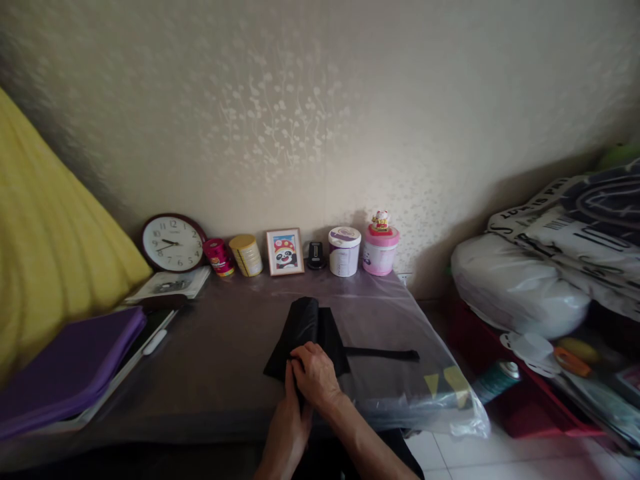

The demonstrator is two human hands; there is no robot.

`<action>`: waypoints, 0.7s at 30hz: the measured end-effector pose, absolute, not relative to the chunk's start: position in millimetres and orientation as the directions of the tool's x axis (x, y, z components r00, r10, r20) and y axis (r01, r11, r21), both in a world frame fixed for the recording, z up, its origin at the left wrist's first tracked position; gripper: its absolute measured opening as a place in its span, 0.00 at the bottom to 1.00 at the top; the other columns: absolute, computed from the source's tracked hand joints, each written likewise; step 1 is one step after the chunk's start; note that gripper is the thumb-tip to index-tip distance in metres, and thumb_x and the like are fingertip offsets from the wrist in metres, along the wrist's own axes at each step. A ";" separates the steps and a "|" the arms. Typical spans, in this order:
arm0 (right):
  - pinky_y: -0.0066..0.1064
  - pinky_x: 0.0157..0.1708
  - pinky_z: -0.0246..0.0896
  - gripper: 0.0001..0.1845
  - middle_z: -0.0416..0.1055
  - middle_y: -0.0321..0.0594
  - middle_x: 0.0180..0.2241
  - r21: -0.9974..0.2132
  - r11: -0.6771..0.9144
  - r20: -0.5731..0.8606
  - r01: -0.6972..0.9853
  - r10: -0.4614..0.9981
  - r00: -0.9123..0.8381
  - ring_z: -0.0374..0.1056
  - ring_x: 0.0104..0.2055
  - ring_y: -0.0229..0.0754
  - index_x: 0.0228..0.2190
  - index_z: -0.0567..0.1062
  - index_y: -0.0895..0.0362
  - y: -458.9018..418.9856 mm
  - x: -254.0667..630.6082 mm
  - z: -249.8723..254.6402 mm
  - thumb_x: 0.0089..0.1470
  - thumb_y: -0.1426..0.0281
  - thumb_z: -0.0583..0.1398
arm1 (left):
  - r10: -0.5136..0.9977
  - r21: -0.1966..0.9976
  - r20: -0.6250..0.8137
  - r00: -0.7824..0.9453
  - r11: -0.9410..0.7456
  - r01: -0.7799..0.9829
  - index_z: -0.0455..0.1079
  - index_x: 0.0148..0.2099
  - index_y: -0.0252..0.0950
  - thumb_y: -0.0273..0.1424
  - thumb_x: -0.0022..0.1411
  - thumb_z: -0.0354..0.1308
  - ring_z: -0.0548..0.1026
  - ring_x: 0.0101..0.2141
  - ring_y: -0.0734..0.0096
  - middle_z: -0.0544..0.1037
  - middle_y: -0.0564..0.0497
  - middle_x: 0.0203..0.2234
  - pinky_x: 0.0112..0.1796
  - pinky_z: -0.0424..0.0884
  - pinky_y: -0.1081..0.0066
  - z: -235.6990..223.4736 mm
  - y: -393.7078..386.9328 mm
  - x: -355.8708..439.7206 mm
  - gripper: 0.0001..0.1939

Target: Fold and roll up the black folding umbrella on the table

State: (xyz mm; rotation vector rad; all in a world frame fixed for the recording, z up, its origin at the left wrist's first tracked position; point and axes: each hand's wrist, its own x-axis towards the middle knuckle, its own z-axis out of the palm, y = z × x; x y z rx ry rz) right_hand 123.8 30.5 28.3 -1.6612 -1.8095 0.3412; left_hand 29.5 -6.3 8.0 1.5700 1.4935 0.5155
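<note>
A piece of black fabric [327,327] lies partly rolled or folded on the plastic-covered table, near its front edge. Out to the right of it runs a flat black strap [383,353]. My right hand [317,375] rests on the near part of the fabric, its fingers curled and closed on it. Just left of and below it, my left hand [291,403] grips the fabric's near end, the two hands touching. Part of the left hand's fingers, and the cloth beneath both hands, are hidden.
Along the wall stand a clock [173,243], a magenta can [219,257], a yellow can [246,255], a framed panda picture [285,252] and two tubs, one a pink tub [380,252]. A purple folder [75,363] lies left. Bagged bedding [520,283] is piled right.
</note>
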 end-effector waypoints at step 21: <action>0.34 0.47 0.58 0.14 0.70 0.40 0.40 -0.612 0.525 0.555 0.591 0.818 -0.152 0.63 0.45 0.38 0.40 0.70 0.54 24.1 159.3 23.6 0.56 0.76 0.47 | 0.958 0.792 -0.208 0.199 0.046 0.609 0.29 0.63 0.32 0.40 0.63 0.35 0.72 0.17 0.70 0.75 0.48 0.24 0.22 0.63 0.74 1.7 -6.7 30.5 0.32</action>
